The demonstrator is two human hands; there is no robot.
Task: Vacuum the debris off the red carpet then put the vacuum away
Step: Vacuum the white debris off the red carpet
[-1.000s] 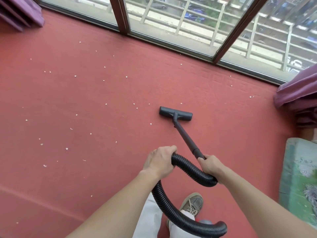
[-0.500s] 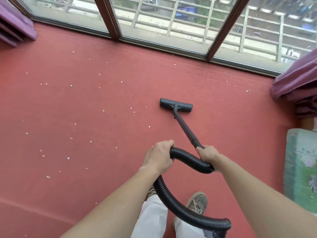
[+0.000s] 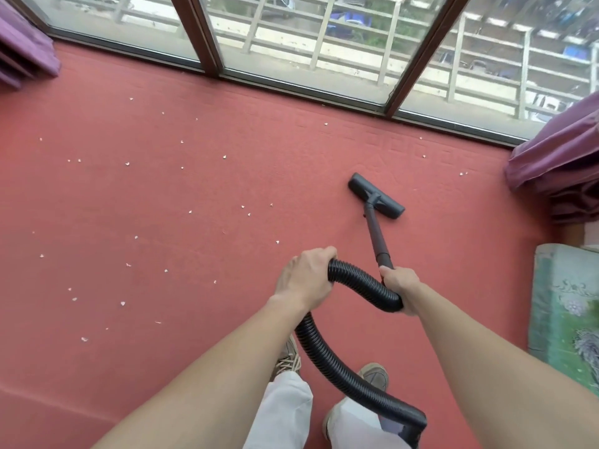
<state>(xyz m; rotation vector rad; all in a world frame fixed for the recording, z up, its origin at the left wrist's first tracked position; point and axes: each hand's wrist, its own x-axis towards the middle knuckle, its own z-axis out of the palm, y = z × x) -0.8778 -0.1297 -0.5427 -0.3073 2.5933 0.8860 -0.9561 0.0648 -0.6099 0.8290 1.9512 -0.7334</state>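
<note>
Shoes (image 3: 374, 375) at near edge. Left hand (image 3: 306, 277) curls over the ribbed hose (image 3: 356, 276); right hand (image 3: 400, 285) grips the wand (image 3: 376, 234) at its near end. Floor head (image 3: 376, 196) flat on red carpet (image 3: 194, 319), right of centre. White debris (image 3: 191, 212) scattered left. Green mat (image 3: 567, 312) on the right. Purple curtains (image 3: 557, 150) flank floor-level windows (image 3: 129, 21).

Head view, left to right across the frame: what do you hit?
Left purple curtain → bulk of the debris → left hand → right hand → green patterned mat. Skipped for overlap: vacuum nozzle, right curtain.
</note>
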